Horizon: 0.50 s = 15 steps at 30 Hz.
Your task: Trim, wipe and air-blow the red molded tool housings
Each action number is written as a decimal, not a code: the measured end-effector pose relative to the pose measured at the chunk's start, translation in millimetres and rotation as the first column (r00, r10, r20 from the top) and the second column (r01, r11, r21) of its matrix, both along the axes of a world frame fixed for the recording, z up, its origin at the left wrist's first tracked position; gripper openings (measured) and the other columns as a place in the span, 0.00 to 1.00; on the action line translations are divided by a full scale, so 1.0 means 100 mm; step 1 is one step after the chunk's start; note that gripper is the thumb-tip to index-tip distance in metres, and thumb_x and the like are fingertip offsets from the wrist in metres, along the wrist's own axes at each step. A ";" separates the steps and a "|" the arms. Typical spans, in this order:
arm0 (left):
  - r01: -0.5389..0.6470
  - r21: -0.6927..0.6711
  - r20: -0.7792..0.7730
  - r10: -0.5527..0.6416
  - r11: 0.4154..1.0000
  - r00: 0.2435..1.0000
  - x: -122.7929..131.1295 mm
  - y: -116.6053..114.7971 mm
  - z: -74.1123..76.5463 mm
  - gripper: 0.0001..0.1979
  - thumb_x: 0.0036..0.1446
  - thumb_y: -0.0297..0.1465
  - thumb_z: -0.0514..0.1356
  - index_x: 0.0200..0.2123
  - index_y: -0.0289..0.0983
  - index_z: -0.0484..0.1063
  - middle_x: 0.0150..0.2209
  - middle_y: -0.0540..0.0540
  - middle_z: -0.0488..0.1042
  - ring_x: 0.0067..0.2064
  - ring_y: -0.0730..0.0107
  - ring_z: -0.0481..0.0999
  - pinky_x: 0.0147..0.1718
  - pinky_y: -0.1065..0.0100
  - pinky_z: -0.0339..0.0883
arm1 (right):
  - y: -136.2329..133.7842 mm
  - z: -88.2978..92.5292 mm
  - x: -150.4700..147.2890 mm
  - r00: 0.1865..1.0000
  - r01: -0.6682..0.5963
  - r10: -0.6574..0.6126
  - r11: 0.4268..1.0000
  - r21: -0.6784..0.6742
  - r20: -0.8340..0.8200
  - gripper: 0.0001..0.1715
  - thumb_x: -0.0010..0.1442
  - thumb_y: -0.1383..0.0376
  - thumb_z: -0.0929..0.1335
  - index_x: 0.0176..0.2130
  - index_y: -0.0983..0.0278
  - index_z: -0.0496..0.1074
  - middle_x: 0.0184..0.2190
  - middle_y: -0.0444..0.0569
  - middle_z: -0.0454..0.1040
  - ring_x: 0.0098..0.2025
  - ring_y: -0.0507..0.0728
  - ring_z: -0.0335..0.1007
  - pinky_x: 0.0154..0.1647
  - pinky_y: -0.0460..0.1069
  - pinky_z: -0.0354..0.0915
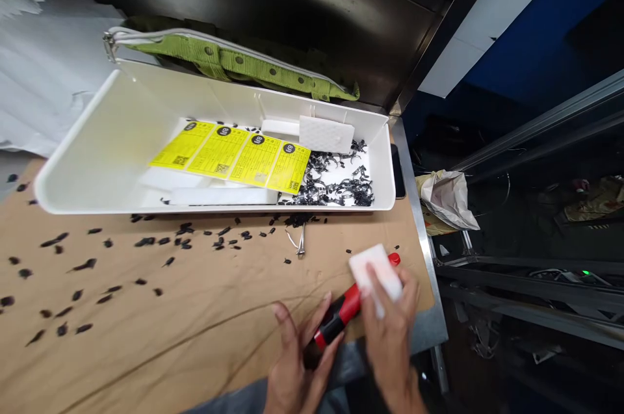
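A red-and-black cylindrical tool [350, 303] lies at a slant near the table's front right edge; its exact kind does not show. My left hand [295, 359] grips its black lower end between the fingers, the thumb standing away. With my right hand [392, 329] I press a white sponge block [364, 263] against the tool's upper part, covering some of it. The red tip sticks out past the sponge. A small pair of metal nippers [301, 246] lies beyond my hands, beside the bin.
A long white bin [117, 214] holds yellow label sheets [229, 157], white sponge blocks [326, 134] and black plastic bits [336, 190]. Several black bits [146, 242] are scattered on the brown tabletop [205, 297]. A green strap [263, 66] runs behind; a paper bag [446, 199] stands right.
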<state>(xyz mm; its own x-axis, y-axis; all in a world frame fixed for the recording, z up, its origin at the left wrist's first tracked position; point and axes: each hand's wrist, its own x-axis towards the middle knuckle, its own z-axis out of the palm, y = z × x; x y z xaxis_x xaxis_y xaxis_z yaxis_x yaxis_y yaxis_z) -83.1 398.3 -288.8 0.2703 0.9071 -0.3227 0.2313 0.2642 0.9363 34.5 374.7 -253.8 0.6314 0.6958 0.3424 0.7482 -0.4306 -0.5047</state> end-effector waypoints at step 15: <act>-0.010 0.005 0.028 0.009 1.000 1.000 -0.02 0.18 -0.05 0.60 0.51 0.42 0.70 0.73 0.42 0.31 0.49 0.44 0.82 0.50 0.56 0.81 0.56 0.61 0.70 | -0.07 -0.09 0.08 0.997 -0.073 0.073 0.997 0.021 -0.023 0.24 0.70 0.63 0.61 0.63 0.51 0.67 0.53 0.55 0.63 0.52 0.61 0.66 0.46 0.55 0.70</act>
